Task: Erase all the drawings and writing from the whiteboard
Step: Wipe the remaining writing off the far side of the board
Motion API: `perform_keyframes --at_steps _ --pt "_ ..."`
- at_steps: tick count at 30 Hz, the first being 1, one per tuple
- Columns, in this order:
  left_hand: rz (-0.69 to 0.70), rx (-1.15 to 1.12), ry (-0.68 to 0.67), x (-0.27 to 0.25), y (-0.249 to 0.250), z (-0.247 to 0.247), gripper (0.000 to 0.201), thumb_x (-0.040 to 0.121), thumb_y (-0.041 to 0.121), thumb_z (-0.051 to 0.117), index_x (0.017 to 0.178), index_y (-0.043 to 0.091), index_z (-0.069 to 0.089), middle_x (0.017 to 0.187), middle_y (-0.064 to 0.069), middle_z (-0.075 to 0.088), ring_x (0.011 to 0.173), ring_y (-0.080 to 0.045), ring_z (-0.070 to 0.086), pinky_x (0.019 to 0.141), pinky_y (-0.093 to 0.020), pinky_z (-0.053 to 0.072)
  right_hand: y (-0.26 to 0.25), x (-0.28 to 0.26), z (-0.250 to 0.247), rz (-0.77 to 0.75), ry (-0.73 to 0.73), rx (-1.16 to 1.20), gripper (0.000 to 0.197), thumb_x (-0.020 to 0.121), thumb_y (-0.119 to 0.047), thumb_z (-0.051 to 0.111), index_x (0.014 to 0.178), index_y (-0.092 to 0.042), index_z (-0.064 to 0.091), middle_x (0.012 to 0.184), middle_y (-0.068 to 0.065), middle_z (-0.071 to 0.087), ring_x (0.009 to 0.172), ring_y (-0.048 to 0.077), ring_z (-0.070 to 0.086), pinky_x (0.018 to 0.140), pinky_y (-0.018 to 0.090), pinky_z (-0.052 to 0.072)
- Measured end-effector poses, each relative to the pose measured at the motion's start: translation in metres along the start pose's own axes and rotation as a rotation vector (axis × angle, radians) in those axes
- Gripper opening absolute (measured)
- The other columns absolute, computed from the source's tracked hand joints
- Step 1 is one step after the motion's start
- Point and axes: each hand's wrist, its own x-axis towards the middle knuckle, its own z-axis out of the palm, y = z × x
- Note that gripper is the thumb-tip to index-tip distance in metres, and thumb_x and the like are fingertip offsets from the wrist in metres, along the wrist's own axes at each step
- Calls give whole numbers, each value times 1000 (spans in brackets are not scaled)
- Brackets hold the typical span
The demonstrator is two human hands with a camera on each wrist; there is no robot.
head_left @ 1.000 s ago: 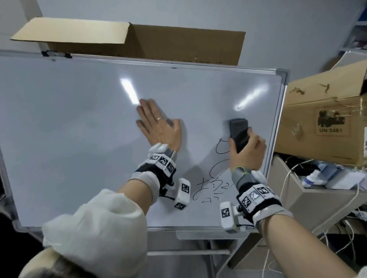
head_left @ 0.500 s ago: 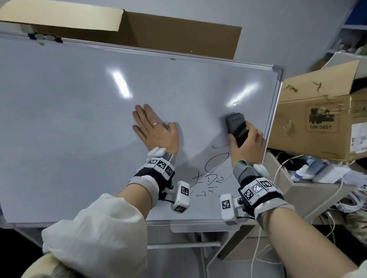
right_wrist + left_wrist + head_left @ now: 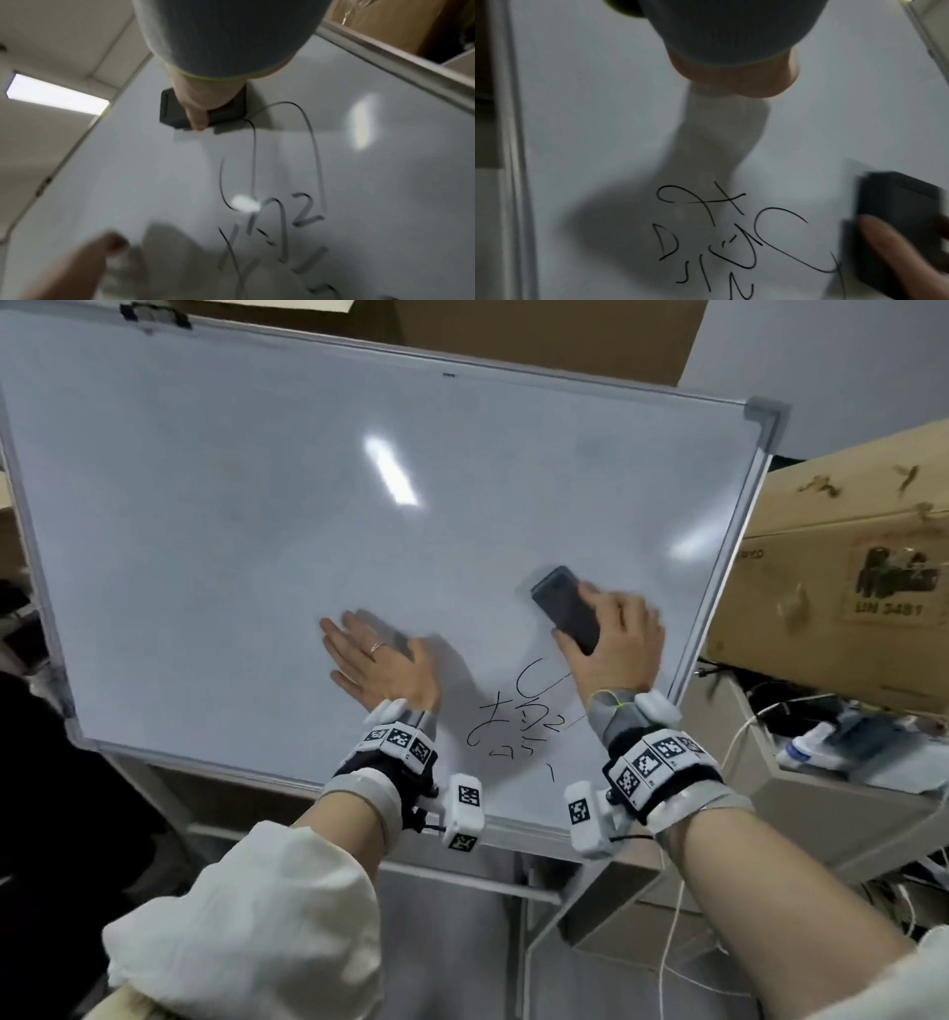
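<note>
The whiteboard (image 3: 257, 505) stands tilted on its stand, mostly blank. Black scribbles (image 3: 518, 716) remain near its lower right, also visible as black scribbles (image 3: 718, 233) in the left wrist view and black scribbles (image 3: 277, 203) in the right wrist view. My right hand (image 3: 611, 644) grips a dark eraser (image 3: 565, 608) pressed on the board just above the writing; the eraser (image 3: 205, 109) shows under my thumb. My left hand (image 3: 380, 665) lies flat on the board, fingers straight, left of the scribbles.
A cardboard box (image 3: 847, 588) sits right of the board above a low table (image 3: 832, 793) with cables and clutter. Another cardboard box (image 3: 539, 331) stands behind the board's top edge. The board's tray rail (image 3: 513, 829) runs along its bottom.
The eraser and right hand have slid left and a little down, wiping the upper strokes of the scribble. The left hand stays flat on the board. The head view has tilted.
</note>
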Motion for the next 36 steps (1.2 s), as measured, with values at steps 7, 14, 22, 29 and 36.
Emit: perform_keyframes --at_steps 7,14,22,29,36 --pt "-220 -49 -48 -18 -43 8 79 94 37 52 160 21 12 168 -2 -6 155 -25 2 111 -61 31 -8 -30 23 -112 -86 35 52 61 -45 83 105 -24 66 103 6 59 95 31 54 78 38 38" --pt "-201 -146 -174 -31 -60 26 76 96 47 36 159 14 12 167 -12 -4 154 -32 6 124 -43 10 2 -53 38 -324 -151 -13 59 70 -51 76 122 -29 61 108 3 62 95 29 54 81 39 35" --pt "-193 -257 -101 -36 -67 43 81 88 54 26 159 16 15 166 -13 10 153 -33 11 124 -44 9 -3 -76 54 -401 -191 17 58 65 -46 81 116 -24 65 108 3 63 97 29 54 82 40 34" --pt "-133 -248 -144 -33 -78 45 67 102 25 46 160 16 13 168 -10 4 154 -30 6 121 -35 9 -12 -64 57 -409 -213 -22 56 68 -52 76 118 -28 65 108 1 65 96 28 56 83 39 33" --pt "-99 -269 -145 -32 -83 46 65 103 24 44 160 16 13 168 -9 4 154 -27 4 121 -29 4 -16 -86 66 -450 -280 -30 62 61 -49 82 117 -27 66 107 1 64 98 28 51 85 40 34"
